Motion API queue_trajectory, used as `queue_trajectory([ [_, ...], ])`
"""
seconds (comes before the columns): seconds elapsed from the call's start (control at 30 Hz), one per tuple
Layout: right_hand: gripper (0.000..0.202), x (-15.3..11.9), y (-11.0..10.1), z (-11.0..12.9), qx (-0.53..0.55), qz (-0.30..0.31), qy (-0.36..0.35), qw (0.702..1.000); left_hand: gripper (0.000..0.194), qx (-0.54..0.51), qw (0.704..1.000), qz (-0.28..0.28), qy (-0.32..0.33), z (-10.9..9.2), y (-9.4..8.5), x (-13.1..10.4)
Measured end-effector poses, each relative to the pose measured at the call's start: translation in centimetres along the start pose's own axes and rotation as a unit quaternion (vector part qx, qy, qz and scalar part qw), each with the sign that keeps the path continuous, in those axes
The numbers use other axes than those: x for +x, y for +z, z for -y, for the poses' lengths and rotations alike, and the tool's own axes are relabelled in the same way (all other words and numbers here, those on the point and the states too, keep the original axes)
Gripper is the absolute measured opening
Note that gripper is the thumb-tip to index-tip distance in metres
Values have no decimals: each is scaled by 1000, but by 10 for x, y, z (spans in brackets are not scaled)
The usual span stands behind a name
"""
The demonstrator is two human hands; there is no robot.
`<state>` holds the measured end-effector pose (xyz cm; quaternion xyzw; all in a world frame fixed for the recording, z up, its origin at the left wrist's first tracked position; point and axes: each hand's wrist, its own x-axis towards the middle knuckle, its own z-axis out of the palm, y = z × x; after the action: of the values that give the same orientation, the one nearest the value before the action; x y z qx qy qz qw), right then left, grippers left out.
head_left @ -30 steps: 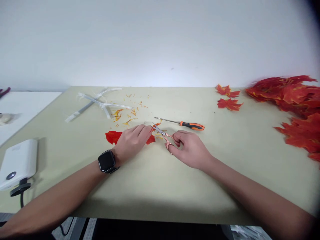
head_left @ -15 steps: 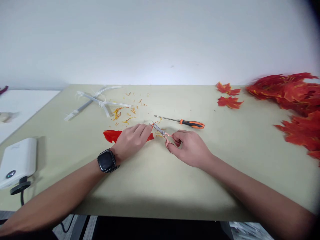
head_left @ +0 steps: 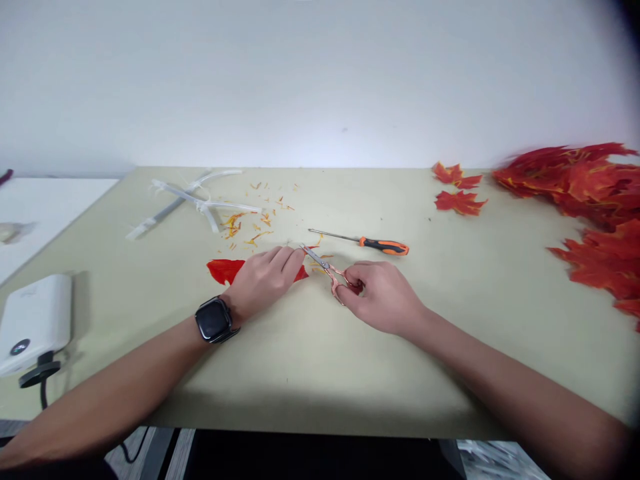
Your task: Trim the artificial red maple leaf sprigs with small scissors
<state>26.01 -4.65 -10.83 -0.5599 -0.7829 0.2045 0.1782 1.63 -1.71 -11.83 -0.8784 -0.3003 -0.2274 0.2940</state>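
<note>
Directions: clock face centred on the scissors (head_left: 326,265).
Scissors: in the right hand (head_left: 379,297), blades nearly together, pointing to 10 o'clock, tips beside the left fingertips.
Right hand: thumb and fingers clamped on the handles.
Left hand (head_left: 265,279): at 9 o'clock, fingers together and clamped on the leaf; thumb hidden.
Leaf (head_left: 223,270): red, at 9 o'clock, partly covered by the left hand.
Cuttings (head_left: 233,227): scattered, 10 o'clock.
Tubes (head_left: 173,210): crossed, near 10 o'clock, beyond the cuttings.
Screwdriver (head_left: 384,246): 2 o'clock, near the right hand.
Leaf pile (head_left: 595,180): between 2 and 3 o'clock, well apart.
</note>
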Motion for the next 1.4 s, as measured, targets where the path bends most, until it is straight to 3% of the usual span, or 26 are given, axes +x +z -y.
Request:
queue_trajectory([
  [0.63,42,1,1,1,-8,-2,6,1000,12,-18,1000,-3,12,-3,-2,3],
  [1.1,36,0,-2,3,7,21,5,1000,13,-26,999,29,6,-4,-1,0],
  [1.4,42,0,-1,3,-7,8,8,1000,12,-3,999,13,38,-7,-8,5],
])
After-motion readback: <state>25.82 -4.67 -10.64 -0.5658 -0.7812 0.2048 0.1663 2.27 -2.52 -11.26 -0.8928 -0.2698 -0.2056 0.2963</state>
